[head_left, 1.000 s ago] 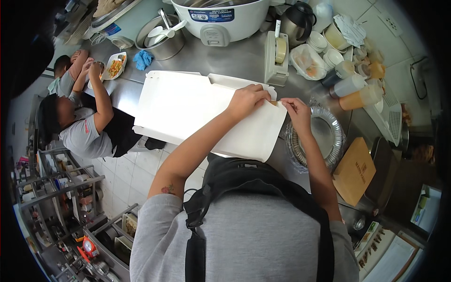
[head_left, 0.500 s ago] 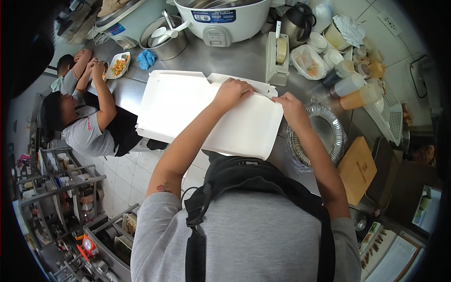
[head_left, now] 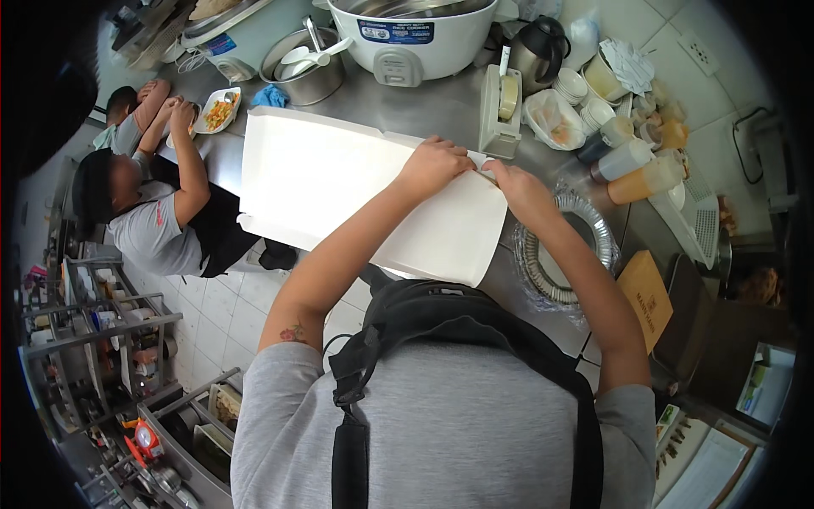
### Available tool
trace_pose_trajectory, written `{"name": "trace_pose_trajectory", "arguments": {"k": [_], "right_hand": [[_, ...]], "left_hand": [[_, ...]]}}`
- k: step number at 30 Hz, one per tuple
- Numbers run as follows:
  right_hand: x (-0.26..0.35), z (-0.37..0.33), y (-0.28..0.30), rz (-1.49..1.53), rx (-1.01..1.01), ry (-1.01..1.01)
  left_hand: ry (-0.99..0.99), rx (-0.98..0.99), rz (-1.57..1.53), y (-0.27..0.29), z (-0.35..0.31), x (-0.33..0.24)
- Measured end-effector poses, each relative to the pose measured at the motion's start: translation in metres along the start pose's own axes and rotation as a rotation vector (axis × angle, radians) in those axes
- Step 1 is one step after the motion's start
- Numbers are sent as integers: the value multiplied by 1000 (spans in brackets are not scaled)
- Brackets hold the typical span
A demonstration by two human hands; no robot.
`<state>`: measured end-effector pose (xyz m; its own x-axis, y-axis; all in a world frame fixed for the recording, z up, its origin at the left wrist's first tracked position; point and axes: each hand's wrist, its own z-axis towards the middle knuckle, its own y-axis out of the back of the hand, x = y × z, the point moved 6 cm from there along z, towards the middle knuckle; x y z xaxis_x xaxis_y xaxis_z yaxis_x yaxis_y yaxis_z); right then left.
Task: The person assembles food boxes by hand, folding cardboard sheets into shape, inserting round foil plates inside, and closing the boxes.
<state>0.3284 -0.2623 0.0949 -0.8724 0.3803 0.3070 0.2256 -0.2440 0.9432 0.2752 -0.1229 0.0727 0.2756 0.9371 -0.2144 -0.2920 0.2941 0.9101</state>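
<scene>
A large white cardboard box (head_left: 318,182), opened out with a crease between its two panels, lies across the steel counter's near edge and juts toward my body. At its far right corner both hands work close together. The fingers of my left hand (head_left: 434,168) are closed on the far edge and folded flap. My right hand (head_left: 519,193) pinches the same corner from the right, thumb and fingers pressed together. The fingertips of both hands are partly hidden behind the board. Just beyond them stands a tape dispenser (head_left: 500,119) with a roll of tape.
A white rice cooker (head_left: 411,64) and a steel pot (head_left: 303,81) with ladles stand at the back. Plastic-wrapped foil trays (head_left: 543,284) lie right, near sauce bottles (head_left: 644,178). To the left, a co-worker (head_left: 161,216) leans by a plate of diced food (head_left: 220,112).
The box's left panel has risen and swung slightly away from me. My right hand has moved left, closer to my left hand at the corner.
</scene>
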Motion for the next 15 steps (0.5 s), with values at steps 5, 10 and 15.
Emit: {"name": "trace_pose_trajectory", "arguments": {"k": [5,10,15], "right_hand": [[-21,3,-11,146,-46,-3],[-48,-5,19,415,-354,-127],[-38,-16,69,514,-513,-230]], "left_hand": [[57,-9,94,3,-1,2],[425,198,178,30,-17,60],[366,110,178,115,-27,72]]}}
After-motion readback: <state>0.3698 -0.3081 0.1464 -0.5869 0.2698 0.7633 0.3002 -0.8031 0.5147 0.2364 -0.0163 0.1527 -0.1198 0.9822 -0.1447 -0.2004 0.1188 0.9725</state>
